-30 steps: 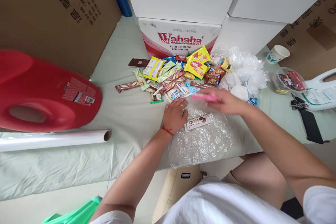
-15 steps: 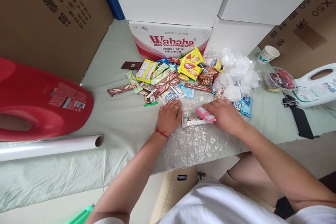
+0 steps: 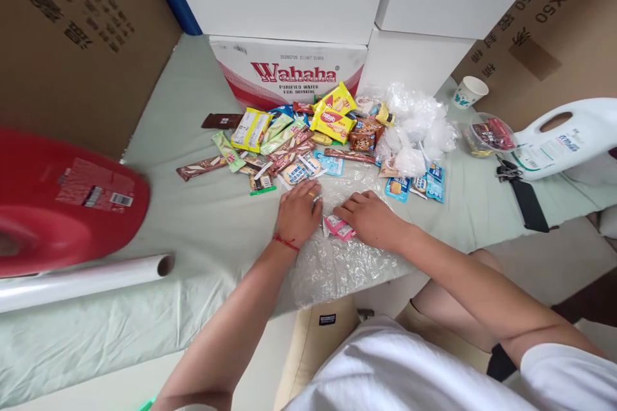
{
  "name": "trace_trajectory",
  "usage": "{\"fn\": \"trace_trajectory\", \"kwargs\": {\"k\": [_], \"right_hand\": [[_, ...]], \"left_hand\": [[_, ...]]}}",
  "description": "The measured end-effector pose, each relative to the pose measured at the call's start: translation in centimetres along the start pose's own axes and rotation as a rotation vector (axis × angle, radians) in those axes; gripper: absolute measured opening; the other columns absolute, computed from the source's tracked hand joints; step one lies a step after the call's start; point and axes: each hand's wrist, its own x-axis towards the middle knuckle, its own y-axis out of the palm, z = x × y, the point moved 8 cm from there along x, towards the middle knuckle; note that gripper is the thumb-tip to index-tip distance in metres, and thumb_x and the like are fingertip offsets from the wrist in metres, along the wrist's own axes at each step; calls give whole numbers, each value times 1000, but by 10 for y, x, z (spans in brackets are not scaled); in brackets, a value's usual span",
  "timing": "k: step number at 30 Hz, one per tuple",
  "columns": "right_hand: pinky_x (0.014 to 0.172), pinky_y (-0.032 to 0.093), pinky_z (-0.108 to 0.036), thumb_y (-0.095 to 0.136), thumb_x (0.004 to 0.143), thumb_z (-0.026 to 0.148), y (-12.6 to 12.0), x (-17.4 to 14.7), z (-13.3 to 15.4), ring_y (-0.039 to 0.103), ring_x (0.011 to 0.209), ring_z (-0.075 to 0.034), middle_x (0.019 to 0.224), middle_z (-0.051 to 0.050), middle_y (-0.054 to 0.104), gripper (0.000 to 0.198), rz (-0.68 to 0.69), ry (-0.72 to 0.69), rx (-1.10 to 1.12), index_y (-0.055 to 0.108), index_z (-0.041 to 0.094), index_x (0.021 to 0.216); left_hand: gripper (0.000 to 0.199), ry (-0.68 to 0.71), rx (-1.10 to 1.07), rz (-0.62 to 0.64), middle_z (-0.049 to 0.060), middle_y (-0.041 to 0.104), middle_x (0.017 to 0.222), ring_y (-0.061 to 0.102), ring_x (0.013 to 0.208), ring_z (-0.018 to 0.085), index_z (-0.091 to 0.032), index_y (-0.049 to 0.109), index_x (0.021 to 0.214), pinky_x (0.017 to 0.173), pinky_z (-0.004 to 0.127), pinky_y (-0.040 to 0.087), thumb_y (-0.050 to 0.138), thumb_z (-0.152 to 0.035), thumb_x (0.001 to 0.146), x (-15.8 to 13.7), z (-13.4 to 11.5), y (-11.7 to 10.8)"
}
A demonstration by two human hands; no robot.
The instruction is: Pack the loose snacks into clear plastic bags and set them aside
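A sheet of clear plastic film (image 3: 357, 270) lies on the cloth in front of me. My left hand (image 3: 297, 213) rests flat at the film's left side, its fingertips by a cream-and-blue snack packet (image 3: 294, 172). On the film is a small pink snack packet (image 3: 339, 227), partly covered by my right hand (image 3: 376, 219), whose fingers are curled over it. A white wrapper edge shows beside the pink one; the rest is hidden. Behind my hands lies a heap of wrapped snacks, with yellow wafer packets (image 3: 332, 123) on top and brown wafer sticks (image 3: 202, 167) at the left.
Crumpled clear plastic (image 3: 417, 125) sits right of the heap, before a Wahaha carton (image 3: 289, 74). At left are a red jug (image 3: 62, 199) and a film roll (image 3: 87, 279). A paper cup (image 3: 470, 92), plastic tub (image 3: 489, 133), white bottle (image 3: 563, 138) and black phone-like object (image 3: 529, 204) stand right.
My right hand has moved left and brought the pink packet down over the white packet on the film. Blue packets formerly behind that hand now show. The view has shifted slightly right.
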Motion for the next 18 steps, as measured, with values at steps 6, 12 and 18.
{"fn": "trace_trajectory", "kwargs": {"k": [6, 12, 18], "right_hand": [[91, 37, -42, 62, 96, 25, -19, -25, -15, 56, 109, -31, 115, -15, 71, 37, -59, 18, 32, 64, 16, 132], [96, 40, -47, 63, 95, 33, -102, -42, -131, 54, 118, -38, 127, -16, 68, 48, -333, 372, -32, 60, 19, 141], [97, 44, -48, 54, 101, 41, -135, -33, -166, 56, 115, -38, 126, -19, 68, 46, -470, 578, -59, 61, 14, 138]], "left_hand": [[45, -3, 14, 9, 8, 61, 155, 52, 147, 29, -21, 67, 139, 120, 51, 42, 47, -29, 100, -1, -2, -1], [45, 8, -1, 3, 8, 61, 154, 52, 147, 29, -22, 68, 138, 119, 50, 42, 44, -28, 101, 0, -1, -1], [46, -2, -38, -2, 4, 63, 153, 53, 147, 25, -24, 70, 137, 120, 48, 41, 42, -19, 100, 0, 3, 1]]}}
